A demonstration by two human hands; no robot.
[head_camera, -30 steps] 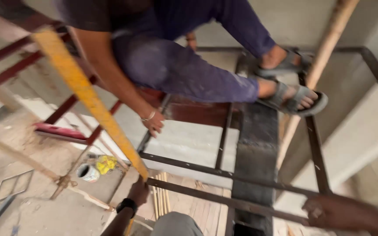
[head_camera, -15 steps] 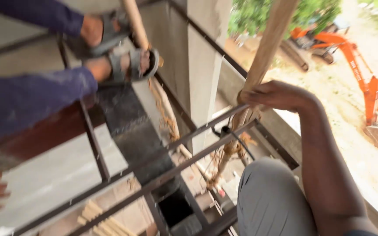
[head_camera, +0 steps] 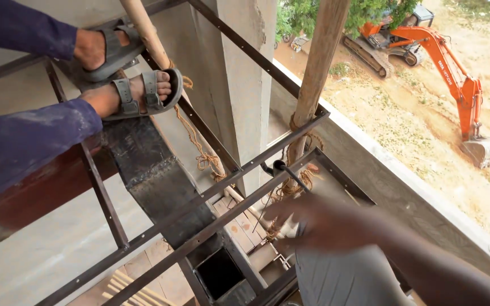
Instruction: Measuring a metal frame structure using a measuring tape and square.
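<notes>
The right hand, blurred, fingers' spread indiscernible, hovers just below the black hook, which hangs on the steel bar running diagonally, up-left of the fingers. No left hand shows.

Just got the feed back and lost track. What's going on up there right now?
The person's right hand is blurred, reaching toward the dark metal frame bars near a small clamp by the rope-lashed wooden pole. Whether it grips anything cannot be told. The left hand is out of view. Another person in blue trousers sits on the frame, sandalled feet resting on it. An orange excavator stands on the ground below.
</notes>
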